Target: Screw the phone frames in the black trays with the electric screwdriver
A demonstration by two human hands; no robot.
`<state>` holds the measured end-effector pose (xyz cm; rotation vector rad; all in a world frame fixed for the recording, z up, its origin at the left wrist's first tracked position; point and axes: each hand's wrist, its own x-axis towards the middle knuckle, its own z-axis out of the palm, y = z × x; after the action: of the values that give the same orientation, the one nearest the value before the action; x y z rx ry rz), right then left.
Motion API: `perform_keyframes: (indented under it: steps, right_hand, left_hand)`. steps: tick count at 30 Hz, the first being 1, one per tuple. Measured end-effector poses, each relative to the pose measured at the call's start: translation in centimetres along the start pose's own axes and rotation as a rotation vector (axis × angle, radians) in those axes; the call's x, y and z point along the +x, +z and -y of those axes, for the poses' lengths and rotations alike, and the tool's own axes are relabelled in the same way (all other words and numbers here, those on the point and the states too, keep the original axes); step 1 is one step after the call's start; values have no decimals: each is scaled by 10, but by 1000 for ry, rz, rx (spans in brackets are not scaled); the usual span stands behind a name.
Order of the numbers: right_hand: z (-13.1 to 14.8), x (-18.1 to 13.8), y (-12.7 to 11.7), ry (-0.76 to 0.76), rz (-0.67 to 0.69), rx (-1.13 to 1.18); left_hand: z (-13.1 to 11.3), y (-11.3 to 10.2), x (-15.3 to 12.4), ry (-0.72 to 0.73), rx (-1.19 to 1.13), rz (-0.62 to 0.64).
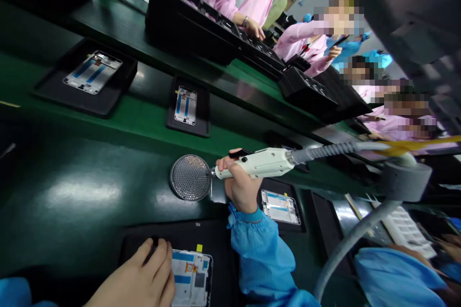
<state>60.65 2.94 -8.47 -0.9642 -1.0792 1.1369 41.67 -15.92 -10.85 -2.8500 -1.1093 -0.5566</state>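
Note:
My right hand [243, 182] is wrapped around a pale electric screwdriver [268, 162], held nearly level. Its tip points left at a round metal screw dish [190, 177] dotted with small holes; whether a screw sits on the tip I cannot tell. Below, my left hand [144, 273] lies with extended fingers over the left side of a phone frame [192, 276]. That frame has blue strips, an orange flex piece and a yellow tab, and rests in a black tray [223, 249]. Part of the frame is hidden under the hand.
Phone frames in black trays lie on the green bench: one at far left [93, 72], one mid-bench [186, 105], one beside my right wrist [281, 206]. A grey bent stand [345, 244] rises at right. Black bins [194, 19] line the back. Co-workers sit opposite; a blue sleeve [396, 278] is at right.

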Motion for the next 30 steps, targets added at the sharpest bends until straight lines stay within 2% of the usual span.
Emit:
perform_keyframes:
  steps: [5, 8, 11, 15, 18, 30]
  right_hand:
    - [-3, 0, 3, -10, -11, -5]
    - [8, 0, 6, -10, -7, -1]
    - [39, -5, 2, -47, -21, 35]
    - [92, -19, -13, -134, -105, 189]
    - [116, -32, -23, -163, -123, 251]
    - [132, -55, -23, -79, -144, 209]
  left_hand:
    - [3, 2, 7, 10, -26, 2]
    - [6, 1, 9, -17, -29, -15]
    - [8, 1, 8, -38, -32, -34]
    - [8, 5, 4, -56, -44, -46]
    - [7, 10, 2, -66, -51, -49]
    - [9, 11, 4, -50, -37, -53]
